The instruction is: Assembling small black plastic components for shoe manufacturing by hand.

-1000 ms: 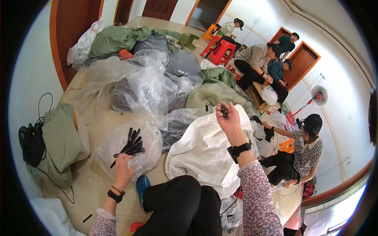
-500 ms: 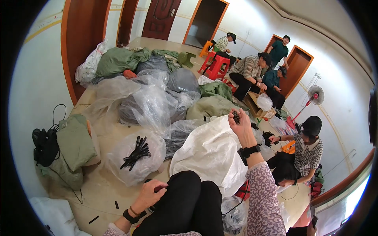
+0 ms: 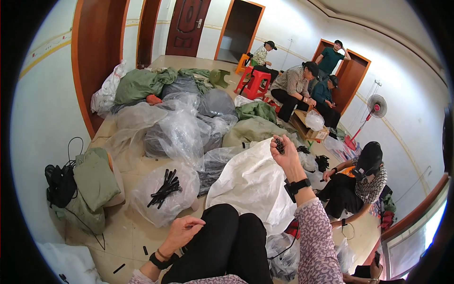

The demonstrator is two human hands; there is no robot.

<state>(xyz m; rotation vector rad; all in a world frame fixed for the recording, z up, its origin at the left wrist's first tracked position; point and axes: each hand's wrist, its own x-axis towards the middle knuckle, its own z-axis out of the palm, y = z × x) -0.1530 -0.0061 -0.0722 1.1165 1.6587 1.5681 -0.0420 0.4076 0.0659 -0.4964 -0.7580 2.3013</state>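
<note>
Seated worker, both hands in view. Right hand [image 3: 285, 152] raised over the far edge of the white sheet [image 3: 243, 187], fingers curled narrow around a cluster of small dark pieces [image 3: 280, 145]; too small to tell their exact shape. Left hand [image 3: 184, 233] low, beside the left knee [image 3: 215, 222], fingers half bent and close together. Nothing plain to see in it; cannot tell whether something tiny is pinched there.

Bundle of black strips [image 3: 165, 189] lies out of either hand's grip, on top of the clear plastic bag [image 3: 163, 215], ahead of the left hand, ends roughly fanned. Two loose black strips [image 3: 119, 269] on the floor [image 3: 111, 236], apart from the bundle, left of the left hand.

On handling: the cluster looks easy to spill, so a cupped palm with fingers folded over it should serve better than a fingertip hold. Best to let pieces out a few at a time, low over the surface. The bag looks soft and rounded; a light touch, taking strips from the top, should avoid sliding the bundle off. Level wrist, unhurried.
</note>
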